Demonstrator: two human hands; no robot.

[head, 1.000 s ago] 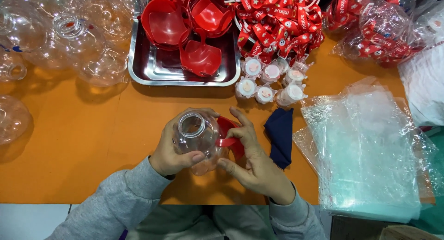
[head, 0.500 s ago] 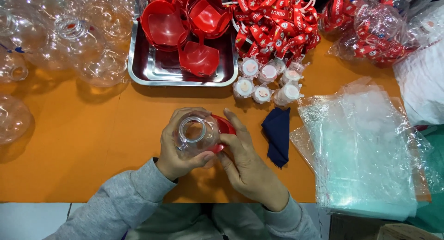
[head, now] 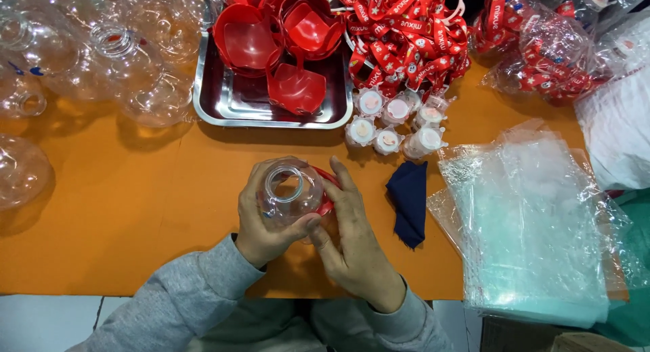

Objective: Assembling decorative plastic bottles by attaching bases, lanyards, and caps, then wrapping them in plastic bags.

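Note:
A clear round plastic bottle [head: 290, 191] with an open neck sits between both my hands above the orange table [head: 135, 223]. My left hand [head: 261, 220] wraps its left side and underside. My right hand [head: 352, 243] presses a red plastic piece [head: 326, 189] against the bottle's right side, fingers spread along it. Most of the red piece is hidden behind the bottle and my fingers.
A steel tray [head: 233, 101] at the back holds several red cup-shaped pieces [head: 298, 88]. Clear bottles [head: 122, 54] crowd the back left. Red lanyards [head: 406, 33], white caps [head: 389, 121], a dark blue cloth [head: 409, 199] and clear bags [head: 535, 223] lie to the right.
The red piece has been drawn in closer around the bottle's right side, and my right hand's fingers have closed against it. The bottle has turned slightly.

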